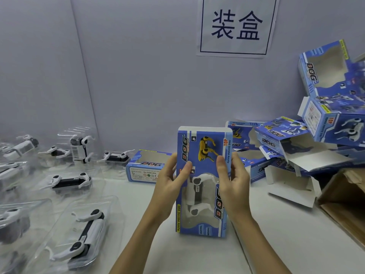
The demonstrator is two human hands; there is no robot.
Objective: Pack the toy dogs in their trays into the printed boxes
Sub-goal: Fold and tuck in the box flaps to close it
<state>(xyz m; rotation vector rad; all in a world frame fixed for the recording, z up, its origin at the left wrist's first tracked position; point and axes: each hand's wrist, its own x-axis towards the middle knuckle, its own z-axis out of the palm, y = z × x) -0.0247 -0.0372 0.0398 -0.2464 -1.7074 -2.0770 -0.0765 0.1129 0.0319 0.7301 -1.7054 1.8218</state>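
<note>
I hold one printed box (203,180) standing on end over the middle of the tabletop (217,258), with a white toy dog (197,194) showing through its clear window. My left hand (169,182) has its grip pressed on the box's left edge, thumb on the front, and my right hand (233,180) pinches the right edge the same way. The far end flap (205,129) looks like it is standing up, not tucked in, so I think the dog and its tray could slide out if I tip the box that way. If I squeeze too hard, the thin card may bend or the window may dent. The pile of empty boxes (296,147) on the right leans and could tumble if I bump it. More dogs in clear trays (83,234) wait on the left, and one more box (146,167) lies just past my left hand. I cannot see the tray inside my box, or the near end flap. My fingers behind the box are hidden. The trays at the far left edge look blurry and cut off.
</note>
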